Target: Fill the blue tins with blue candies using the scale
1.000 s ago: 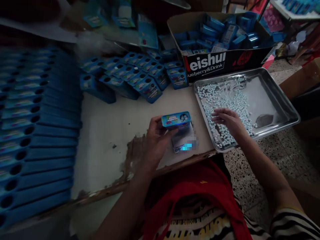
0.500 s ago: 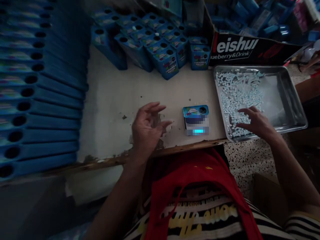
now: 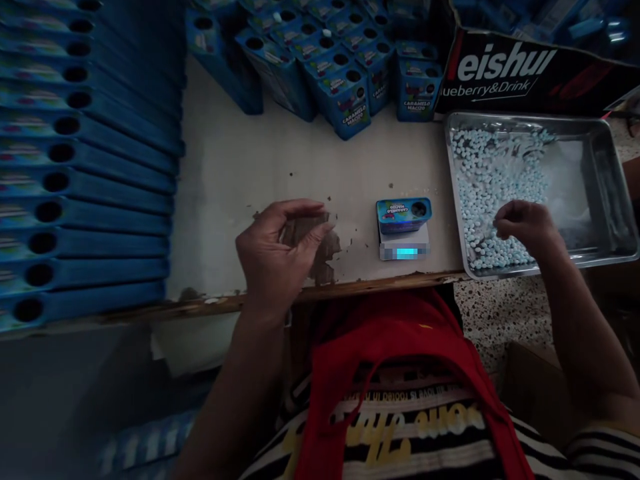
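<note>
My left hand (image 3: 280, 247) hovers above the table near its front edge, thumb and fingers apart with nothing between them. My right hand (image 3: 533, 227) is over the metal tray (image 3: 583, 261), fingertips pinched together; whatever they may hold is hidden. Small pale blue and white candies (image 3: 495, 180) cover the tray's left part. Between my hands, a blue candy box (image 3: 400, 212) with a round dark hole in its top stands on a small digital scale (image 3: 417, 239). The scale's display glows cyan, its reading blurred out.
Many blue boxes with round holes (image 3: 115, 193) line the left side in a long row. More blue boxes (image 3: 345, 100) stand at the back of the table (image 3: 225, 167). Behind the tray is a black printed carton (image 3: 500, 80) holding blue pieces.
My right hand has gone from spread fingers over the candies to a pinch. My left hand has shifted slightly left, still open. The camera view has moved a little.
</note>
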Demonstrator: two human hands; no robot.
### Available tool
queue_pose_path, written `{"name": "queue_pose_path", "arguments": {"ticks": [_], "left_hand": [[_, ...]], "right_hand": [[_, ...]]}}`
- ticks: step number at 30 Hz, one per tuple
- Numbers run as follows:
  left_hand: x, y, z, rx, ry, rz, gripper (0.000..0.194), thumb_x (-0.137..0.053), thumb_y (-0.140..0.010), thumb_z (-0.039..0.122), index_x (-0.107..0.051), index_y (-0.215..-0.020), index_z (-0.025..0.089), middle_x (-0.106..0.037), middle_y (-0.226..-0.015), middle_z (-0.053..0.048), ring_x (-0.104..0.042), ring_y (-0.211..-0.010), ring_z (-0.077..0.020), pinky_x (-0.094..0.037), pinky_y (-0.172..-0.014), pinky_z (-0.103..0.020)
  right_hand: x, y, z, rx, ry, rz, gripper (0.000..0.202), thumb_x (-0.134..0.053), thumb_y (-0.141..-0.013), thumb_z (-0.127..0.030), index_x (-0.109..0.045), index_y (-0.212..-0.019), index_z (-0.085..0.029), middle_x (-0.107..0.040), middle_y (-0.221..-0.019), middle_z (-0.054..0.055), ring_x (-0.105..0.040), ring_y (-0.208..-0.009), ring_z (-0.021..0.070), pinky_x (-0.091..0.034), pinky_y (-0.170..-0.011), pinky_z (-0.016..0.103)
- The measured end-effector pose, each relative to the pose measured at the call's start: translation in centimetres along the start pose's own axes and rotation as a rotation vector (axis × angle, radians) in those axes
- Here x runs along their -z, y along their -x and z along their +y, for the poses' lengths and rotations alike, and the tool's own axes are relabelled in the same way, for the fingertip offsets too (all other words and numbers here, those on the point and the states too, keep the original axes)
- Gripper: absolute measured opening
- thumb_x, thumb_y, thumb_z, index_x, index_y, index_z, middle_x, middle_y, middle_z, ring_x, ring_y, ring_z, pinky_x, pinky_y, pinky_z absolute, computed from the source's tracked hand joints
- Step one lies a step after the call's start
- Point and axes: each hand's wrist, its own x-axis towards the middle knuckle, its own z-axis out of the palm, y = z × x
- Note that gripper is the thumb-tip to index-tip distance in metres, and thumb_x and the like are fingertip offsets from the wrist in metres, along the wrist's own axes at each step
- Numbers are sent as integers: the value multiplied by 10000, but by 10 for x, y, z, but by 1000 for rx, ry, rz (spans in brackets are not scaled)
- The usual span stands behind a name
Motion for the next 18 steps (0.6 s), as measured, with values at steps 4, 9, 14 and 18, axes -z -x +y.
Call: {"name": "queue_pose_path", "arguments": {"ticks": [4, 9, 14, 18], "left_hand": [[-4, 2, 5, 11, -36, -47, 221, -911, -951, 377, -844, -1121, 252, -873, -1086, -14, -837, -1056, -251, -695, -1042, -451], [-12, 2, 11, 11, -23, -85, 257, -898, -963, 422, -830, -1160, 272, -855, -1110, -37, -836, -1089, -263, -687, -1096, -484], [-21, 6, 8, -12, 6, -115, 426, -944, -938, 378, -764, -1311, 276, -839, -1189, -50, -824, -1160, -276, -649, -1168, -505], [-31, 12, 0, 28, 17, -111, 615, -997, -863, 281, -689, -1395, 276, -816, -1297, -77, -791, -1274, -293, -607, -1220, -523]], "right_hand": [[6, 4, 0, -44, -179, 44, 121, -830, -610, -288, -744, -690, -261, -684, -571, -2, -599, -497, 156, -458, -489, 302], [7, 8, 0, -41, -212, 74, 100, -824, -611, -273, -743, -669, -265, -675, -560, 5, -592, -498, 158, -467, -484, 320], [7, 7, -3, 10, -245, 91, 131, -831, -639, -288, -718, -698, -258, -649, -575, -1, -589, -522, 164, -488, -522, 337], [7, 9, -7, 96, -104, 121, 247, -909, -787, -446, -804, -905, -256, -777, -836, 67, -753, -763, 260, -622, -686, 422]]}}
